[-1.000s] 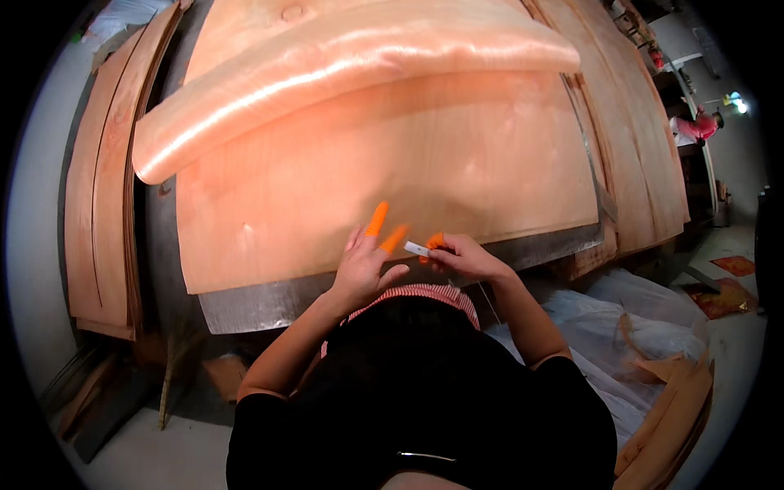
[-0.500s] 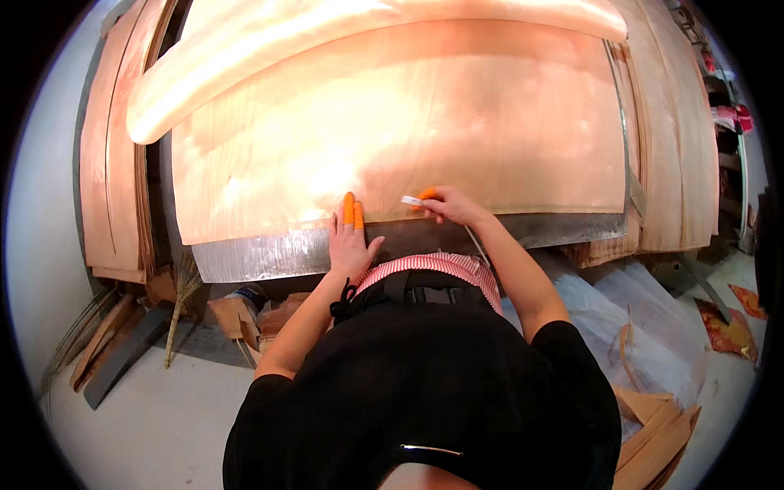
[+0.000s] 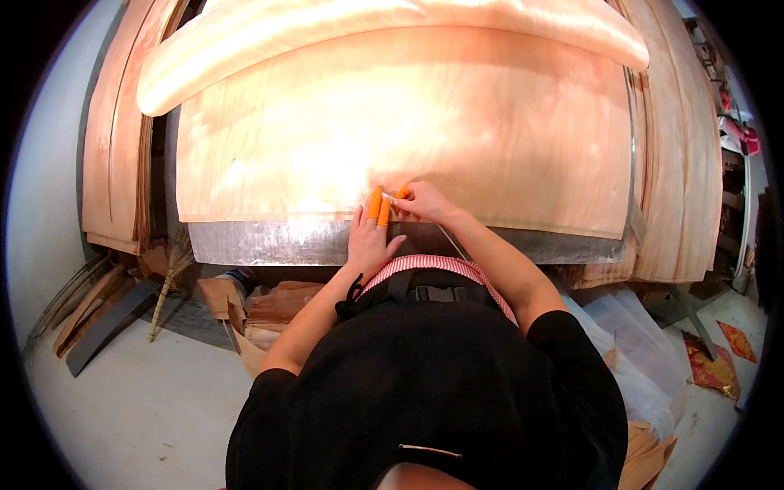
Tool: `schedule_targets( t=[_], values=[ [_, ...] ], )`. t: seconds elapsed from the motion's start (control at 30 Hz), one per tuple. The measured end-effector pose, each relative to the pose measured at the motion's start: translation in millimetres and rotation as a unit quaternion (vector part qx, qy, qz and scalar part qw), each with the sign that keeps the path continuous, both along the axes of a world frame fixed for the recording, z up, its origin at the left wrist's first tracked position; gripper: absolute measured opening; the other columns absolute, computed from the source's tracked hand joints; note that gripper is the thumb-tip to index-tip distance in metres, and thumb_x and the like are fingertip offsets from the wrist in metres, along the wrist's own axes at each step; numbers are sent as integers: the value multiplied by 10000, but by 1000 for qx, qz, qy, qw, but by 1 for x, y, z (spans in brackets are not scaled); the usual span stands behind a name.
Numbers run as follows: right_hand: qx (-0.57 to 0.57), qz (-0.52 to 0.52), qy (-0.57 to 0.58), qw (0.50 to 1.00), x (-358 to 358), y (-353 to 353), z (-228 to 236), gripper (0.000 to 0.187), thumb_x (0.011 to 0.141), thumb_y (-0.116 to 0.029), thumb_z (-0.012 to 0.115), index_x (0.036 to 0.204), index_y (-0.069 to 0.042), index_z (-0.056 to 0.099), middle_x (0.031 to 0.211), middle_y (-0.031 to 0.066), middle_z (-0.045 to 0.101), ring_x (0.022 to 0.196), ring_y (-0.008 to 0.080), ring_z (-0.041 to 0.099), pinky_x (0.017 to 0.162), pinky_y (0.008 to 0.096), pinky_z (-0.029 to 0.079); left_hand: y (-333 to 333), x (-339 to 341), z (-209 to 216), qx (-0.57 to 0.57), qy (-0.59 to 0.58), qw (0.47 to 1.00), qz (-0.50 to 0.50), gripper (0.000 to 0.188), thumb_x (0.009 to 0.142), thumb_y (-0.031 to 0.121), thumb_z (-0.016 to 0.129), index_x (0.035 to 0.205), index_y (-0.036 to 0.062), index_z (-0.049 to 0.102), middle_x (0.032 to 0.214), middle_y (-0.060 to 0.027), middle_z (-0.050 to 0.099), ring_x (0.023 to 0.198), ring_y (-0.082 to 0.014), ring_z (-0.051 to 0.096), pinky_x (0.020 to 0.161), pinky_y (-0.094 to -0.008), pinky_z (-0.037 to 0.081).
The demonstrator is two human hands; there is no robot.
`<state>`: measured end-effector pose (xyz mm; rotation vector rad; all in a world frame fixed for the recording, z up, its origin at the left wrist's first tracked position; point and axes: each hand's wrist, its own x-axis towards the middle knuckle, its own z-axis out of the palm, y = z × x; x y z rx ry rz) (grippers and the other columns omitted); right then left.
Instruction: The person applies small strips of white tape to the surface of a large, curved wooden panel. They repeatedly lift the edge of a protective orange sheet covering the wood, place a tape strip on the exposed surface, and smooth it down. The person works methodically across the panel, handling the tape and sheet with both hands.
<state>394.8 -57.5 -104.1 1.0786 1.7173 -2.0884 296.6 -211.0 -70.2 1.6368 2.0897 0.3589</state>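
Note:
A wide, thin sheet of wood veneer [image 3: 506, 139] lies over a metal-topped bench [image 3: 269, 242], its near edge just short of the metal's front edge. My left hand [image 3: 373, 237] rests flat at that near edge, fingers stretched out, with orange finger cots on two of them. Close beside those fingertips, my right hand [image 3: 423, 202] pinches a small white strip [image 3: 389, 198], mostly covered by the fingers. An orange cot also caps a right-hand finger. What the white strip is made of I cannot make out.
Across the far side lies a rolled veneer sheet [image 3: 392, 26]. Veneer stacks stand at left [image 3: 114, 139] and right [image 3: 682, 155]. Below left are a twig broom [image 3: 169, 282] and a dark curved strip [image 3: 110, 327]; clear plastic sheeting [image 3: 633, 343] lies at lower right.
My right hand has moved left with the small white strip, up to my left fingertips. My left hand has shifted slightly right in the picture, and the whole view has moved a little.

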Motion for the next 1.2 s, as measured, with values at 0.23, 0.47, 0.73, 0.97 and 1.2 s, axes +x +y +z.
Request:
schedule_targets(
  t=[0.23,0.47,0.73,0.97,1.2],
  values=[
    [-48,-16,17,999,11,-1,2,176,817,-165,585,796,9,573,627,71,616,463,104,539,441,231,434,10,12,2,-25,76,997,2,862,689,440,658,1309,-36,297,1412,-164,216,1312,-299,190,1058,-478,135],
    [389,266,-82,878,22,36,26,96,784,-109,538,801,-31,591,706,128,608,616,248,584,536,355,459,8,12,4,-37,97,995,0,875,667,448,668,1324,0,305,1424,-137,213,1316,-267,193,1060,-478,125],
    [44,-16,39,998,-8,103,13,150,880,-158,513,871,-18,566,667,32,559,533,95,499,487,234,421,23,-8,-3,45,39,998,-3,685,712,307,654,1266,5,387,1282,-148,405,1171,-293,385,970,-434,293],
    [110,-11,9,994,-27,83,-8,148,854,-171,542,857,-23,538,680,44,567,557,106,532,478,235,420,96,-34,-21,105,118,987,11,651,745,407,580,1211,-24,436,1298,-207,385,1235,-308,328,1005,-473,267],
    [545,357,-197,733,-40,133,6,168,828,-181,524,796,-21,565,787,166,612,701,305,599,614,441,463,100,-28,-8,13,176,984,-16,923,662,605,589,1299,-21,358,1385,-156,294,1306,-283,216,1076,-481,96]
  ],
)
